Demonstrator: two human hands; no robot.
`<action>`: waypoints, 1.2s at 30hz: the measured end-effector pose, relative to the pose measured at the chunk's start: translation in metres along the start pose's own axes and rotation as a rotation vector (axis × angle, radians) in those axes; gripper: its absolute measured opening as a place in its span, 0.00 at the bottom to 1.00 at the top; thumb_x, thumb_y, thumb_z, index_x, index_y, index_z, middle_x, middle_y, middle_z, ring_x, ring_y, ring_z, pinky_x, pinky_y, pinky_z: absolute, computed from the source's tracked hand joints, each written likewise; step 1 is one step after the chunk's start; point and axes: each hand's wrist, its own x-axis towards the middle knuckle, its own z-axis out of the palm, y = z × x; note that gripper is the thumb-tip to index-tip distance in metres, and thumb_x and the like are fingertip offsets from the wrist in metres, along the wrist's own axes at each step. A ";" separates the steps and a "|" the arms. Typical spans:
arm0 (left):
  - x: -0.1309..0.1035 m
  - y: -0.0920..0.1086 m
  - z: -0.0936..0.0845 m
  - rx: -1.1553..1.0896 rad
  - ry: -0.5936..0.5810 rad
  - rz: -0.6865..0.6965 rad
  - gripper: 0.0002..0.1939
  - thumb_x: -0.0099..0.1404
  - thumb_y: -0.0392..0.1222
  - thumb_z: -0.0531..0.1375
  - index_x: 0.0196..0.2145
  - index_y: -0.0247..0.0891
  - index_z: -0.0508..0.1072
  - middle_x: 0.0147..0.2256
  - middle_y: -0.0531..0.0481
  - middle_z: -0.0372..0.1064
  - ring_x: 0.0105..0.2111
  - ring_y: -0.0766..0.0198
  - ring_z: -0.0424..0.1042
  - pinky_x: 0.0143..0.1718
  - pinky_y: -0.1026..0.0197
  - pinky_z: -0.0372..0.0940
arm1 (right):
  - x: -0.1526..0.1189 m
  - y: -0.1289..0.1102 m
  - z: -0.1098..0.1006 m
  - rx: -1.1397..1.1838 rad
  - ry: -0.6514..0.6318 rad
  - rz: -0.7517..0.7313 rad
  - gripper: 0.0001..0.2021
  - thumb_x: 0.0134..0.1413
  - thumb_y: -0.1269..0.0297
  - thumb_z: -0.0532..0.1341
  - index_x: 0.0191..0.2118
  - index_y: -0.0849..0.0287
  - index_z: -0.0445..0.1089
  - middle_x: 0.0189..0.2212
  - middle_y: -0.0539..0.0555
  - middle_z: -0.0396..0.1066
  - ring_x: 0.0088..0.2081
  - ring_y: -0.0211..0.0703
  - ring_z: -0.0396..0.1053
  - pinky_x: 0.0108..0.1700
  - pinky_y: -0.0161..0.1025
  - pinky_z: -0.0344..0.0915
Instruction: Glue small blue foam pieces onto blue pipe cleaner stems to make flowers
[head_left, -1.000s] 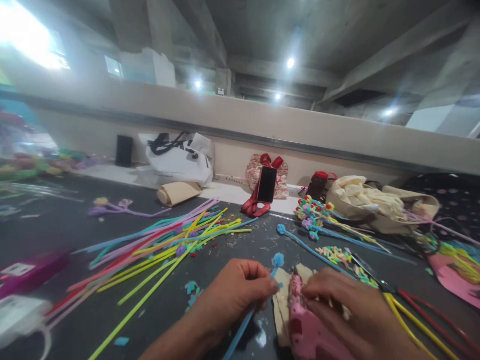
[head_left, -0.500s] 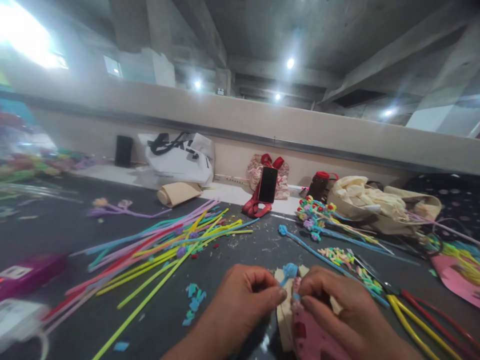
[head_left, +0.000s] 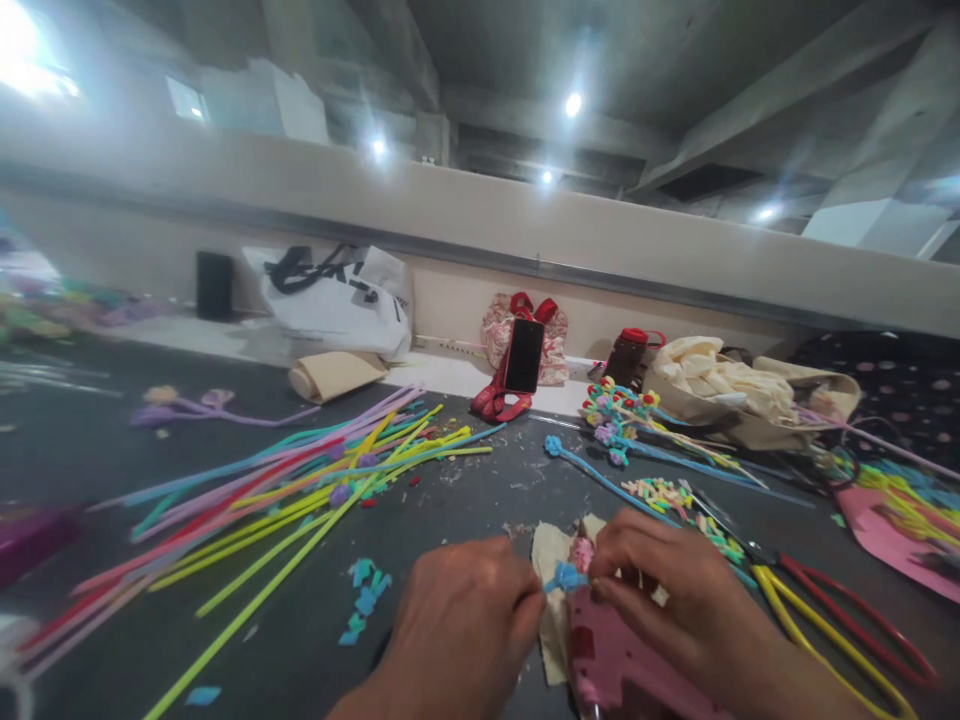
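Between my two hands is a small knotted piece of blue fuzzy pipe cleaner (head_left: 567, 577). My left hand (head_left: 465, 615) is closed at its left end, the fingertips partly hidden behind the thumb. My right hand (head_left: 667, 585) pinches the right end between thumb and fingers. Just below lies a pink tool that looks like a hot glue gun (head_left: 611, 655), its nozzle over a cream scrap (head_left: 553, 640). The right forearm hides part of the tool. Short blue and teal cut bits (head_left: 365, 600) lie left of my left hand.
Long coloured pipe cleaners (head_left: 300, 500) spread across the left. Scissors with red and yellow handles (head_left: 772, 570) lie at right, beside cut bits (head_left: 664, 495) and a blue stem (head_left: 592, 470). A phone (head_left: 524, 356), white bag (head_left: 337, 310) and cloth bag (head_left: 735, 390) stand behind.
The blue piece has turned from upright to lying sideways between my hands. My left hand has rolled over, its back now facing up. The view has shifted slightly.
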 end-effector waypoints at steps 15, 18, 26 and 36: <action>0.001 0.004 0.004 0.088 -0.054 0.080 0.13 0.59 0.39 0.48 0.28 0.40 0.72 0.30 0.49 0.71 0.31 0.59 0.70 0.29 0.62 0.58 | 0.000 0.001 0.022 -0.327 0.055 -0.100 0.12 0.56 0.69 0.50 0.24 0.59 0.64 0.22 0.50 0.66 0.26 0.36 0.64 0.27 0.31 0.56; 0.001 0.004 0.005 0.106 -0.077 0.081 0.13 0.59 0.39 0.48 0.28 0.39 0.72 0.30 0.47 0.71 0.31 0.59 0.70 0.29 0.62 0.59 | 0.001 0.003 0.023 -0.387 0.032 -0.141 0.12 0.57 0.69 0.49 0.24 0.59 0.63 0.22 0.50 0.66 0.26 0.36 0.64 0.27 0.32 0.56; -0.001 0.005 0.008 0.153 -0.097 0.090 0.12 0.59 0.38 0.48 0.27 0.39 0.71 0.31 0.48 0.71 0.32 0.55 0.70 0.30 0.57 0.62 | -0.002 0.005 0.024 -0.450 -0.028 -0.146 0.11 0.55 0.72 0.49 0.24 0.58 0.61 0.22 0.50 0.65 0.25 0.37 0.62 0.26 0.33 0.54; 0.000 0.008 0.008 0.167 -0.117 0.122 0.13 0.60 0.38 0.47 0.29 0.39 0.71 0.32 0.47 0.71 0.32 0.54 0.70 0.30 0.56 0.64 | -0.002 0.006 0.028 -0.471 0.011 -0.157 0.09 0.52 0.72 0.52 0.23 0.58 0.62 0.21 0.50 0.65 0.23 0.37 0.60 0.25 0.34 0.51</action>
